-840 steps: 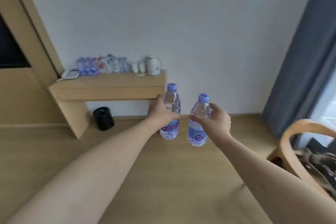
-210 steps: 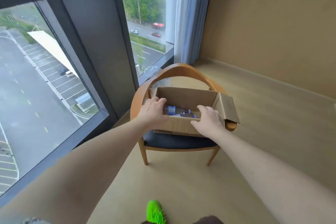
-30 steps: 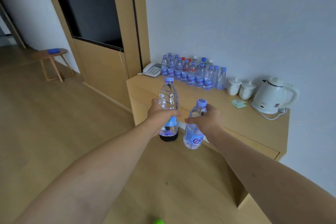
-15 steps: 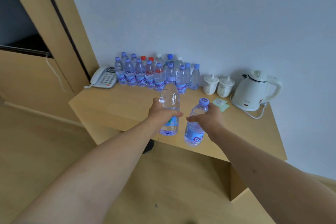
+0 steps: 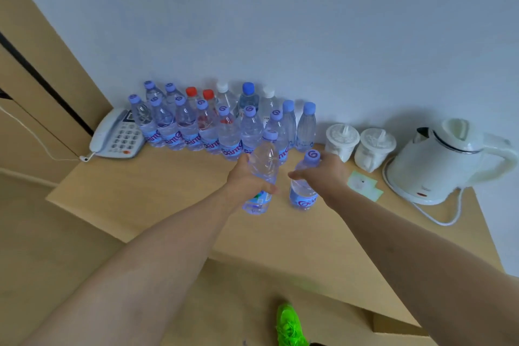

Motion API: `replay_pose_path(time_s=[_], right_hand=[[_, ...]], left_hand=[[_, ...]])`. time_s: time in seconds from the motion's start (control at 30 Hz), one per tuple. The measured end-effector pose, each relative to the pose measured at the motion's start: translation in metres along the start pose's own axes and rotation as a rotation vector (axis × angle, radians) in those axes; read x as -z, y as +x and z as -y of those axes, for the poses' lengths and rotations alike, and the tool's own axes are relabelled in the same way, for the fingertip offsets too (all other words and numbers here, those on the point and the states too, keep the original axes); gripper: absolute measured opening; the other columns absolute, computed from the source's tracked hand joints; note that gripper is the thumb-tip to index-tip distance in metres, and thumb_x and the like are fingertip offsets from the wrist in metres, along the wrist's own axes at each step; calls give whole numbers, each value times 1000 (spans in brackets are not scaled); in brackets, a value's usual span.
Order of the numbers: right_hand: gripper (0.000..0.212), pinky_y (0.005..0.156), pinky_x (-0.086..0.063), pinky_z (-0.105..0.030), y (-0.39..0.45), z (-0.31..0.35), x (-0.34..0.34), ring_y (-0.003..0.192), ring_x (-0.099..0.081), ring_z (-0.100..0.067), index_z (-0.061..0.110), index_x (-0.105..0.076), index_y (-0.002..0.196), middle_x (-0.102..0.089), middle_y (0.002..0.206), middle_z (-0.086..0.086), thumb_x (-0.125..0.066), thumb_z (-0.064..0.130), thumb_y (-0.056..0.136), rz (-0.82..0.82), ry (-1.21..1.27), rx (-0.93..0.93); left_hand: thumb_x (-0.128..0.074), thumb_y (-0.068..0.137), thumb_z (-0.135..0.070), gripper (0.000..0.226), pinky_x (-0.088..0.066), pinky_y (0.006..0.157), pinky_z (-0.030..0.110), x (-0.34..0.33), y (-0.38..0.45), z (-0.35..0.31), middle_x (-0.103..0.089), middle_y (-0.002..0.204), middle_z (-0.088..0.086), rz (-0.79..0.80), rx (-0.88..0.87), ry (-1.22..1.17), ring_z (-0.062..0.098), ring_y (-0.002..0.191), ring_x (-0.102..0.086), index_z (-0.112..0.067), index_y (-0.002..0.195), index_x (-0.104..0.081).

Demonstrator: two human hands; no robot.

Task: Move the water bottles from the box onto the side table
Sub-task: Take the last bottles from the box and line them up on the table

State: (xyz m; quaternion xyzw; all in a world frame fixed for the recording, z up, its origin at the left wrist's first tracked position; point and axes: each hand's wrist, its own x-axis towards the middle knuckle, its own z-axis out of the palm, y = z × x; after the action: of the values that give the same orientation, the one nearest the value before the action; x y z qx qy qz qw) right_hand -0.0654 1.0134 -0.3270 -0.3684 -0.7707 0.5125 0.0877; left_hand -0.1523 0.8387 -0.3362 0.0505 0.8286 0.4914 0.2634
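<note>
Each hand grips one water bottle over the side table: left hand around the taller bottle, right hand around the shorter bottle. Far right stand two white lidded cups and one kettle.

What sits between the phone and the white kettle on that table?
In the head view: a cluster of water bottles by the phone, then two white lidded cups beside the kettle.

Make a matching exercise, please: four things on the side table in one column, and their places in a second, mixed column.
Things:
1. telephone
2. electric kettle
3. two white lidded cups
4. standing water bottles

Places:
a. far right end
b. far left end
c. row against the wall
d. between bottles and kettle

Pairs: 1-b, 2-a, 3-d, 4-c
</note>
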Motion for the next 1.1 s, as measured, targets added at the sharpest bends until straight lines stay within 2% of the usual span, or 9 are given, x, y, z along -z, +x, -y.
replay_pose_path(time_s=[0.13, 0.33, 0.43, 0.57, 0.7, 0.83, 0.93, 1.0, 1.1], right_hand=[[43, 65, -54, -31, 45, 11, -8, 75, -66, -9, 24, -65, 86, -69, 80, 9, -90, 40, 54, -38, 3, 2], [52, 75, -55, -40, 88, 31, -21, 82, -66, -21, 20, -63, 89, -67, 83, 5, -80, 60, 60, -159, -33, -27], [64, 81, -55, -43, 96, 39, -29, 88, -66, -21, 20, -66, 99, -68, 91, 5, -75, 69, 57, -203, -42, -46], [66, 70, -53, -40, 102, 47, -36, 83, -65, -26, 10, -65, 88, -66, 83, -3, -79, 68, 59, -256, -87, -62], [70, 61, -40, -35, 100, 52, -41, 79, -60, -28, 6, -60, 85, -60, 81, -6, -81, 68, 59, -334, -105, -130], [77, 76, -47, -39, 97, 56, -48, 96, -60, -32, 3, -60, 101, -64, 100, -12, -79, 67, 63, -337, -138, -144], [74, 92, -48, -48, 93, 63, -51, 107, -56, -33, 4, -55, 111, -58, 110, -11, -79, 61, 69, -328, -140, -139], [72, 94, -47, -50, 86, 67, -53, 109, -55, -34, 6, -51, 115, -55, 115, -12, -78, 58, 72, -345, -118, -152], [68, 96, -46, -49, 72, 69, -55, 113, -53, -36, 9, -49, 122, -51, 125, -15, -72, 54, 77, -449, -108, -170]], left_hand=[[-98, 44, -14, 88, -53, 86, 33, -3, 42, -4, -63, 113, -7, 41, 12, 69, 17, 107, -62, -31, 113, -47], [-98, 41, -10, 94, -52, 98, 48, 1, 83, -4, -68, 116, 0, 183, -50, 140, 22, 112, -63, -22, 122, -52], [-99, 42, -12, 94, -51, 100, 43, 8, 94, -4, -67, 116, -6, 204, -64, 200, 17, 113, -62, -25, 123, -52], [-98, 41, -17, 90, -51, 100, 42, 18, 103, -3, -68, 115, -7, 283, -87, 261, 15, 111, -63, -26, 119, -53], [-97, 43, -13, 88, -50, 101, 41, 26, 107, -3, -68, 114, -6, 346, -118, 281, 15, 111, -63, -22, 120, -53], [-97, 50, -6, 82, -52, 93, 29, 35, 107, -3, -69, 109, -10, 408, -135, 225, 8, 104, -65, -22, 118, -55], [-95, 56, -7, 59, -54, 76, 20, 41, 106, -12, -73, 95, -10, 457, -120, 178, 5, 91, -70, -23, 101, -59], [-94, 59, -10, 52, -55, 78, 26, 46, 105, -16, -70, 96, -7, 455, -111, 192, 12, 94, -68, -19, 97, -60], [-92, 61, -7, 58, -54, 85, 29, 53, 103, -16, -67, 106, -4, 498, -110, 250, 18, 105, -66, -14, 110, -61]])
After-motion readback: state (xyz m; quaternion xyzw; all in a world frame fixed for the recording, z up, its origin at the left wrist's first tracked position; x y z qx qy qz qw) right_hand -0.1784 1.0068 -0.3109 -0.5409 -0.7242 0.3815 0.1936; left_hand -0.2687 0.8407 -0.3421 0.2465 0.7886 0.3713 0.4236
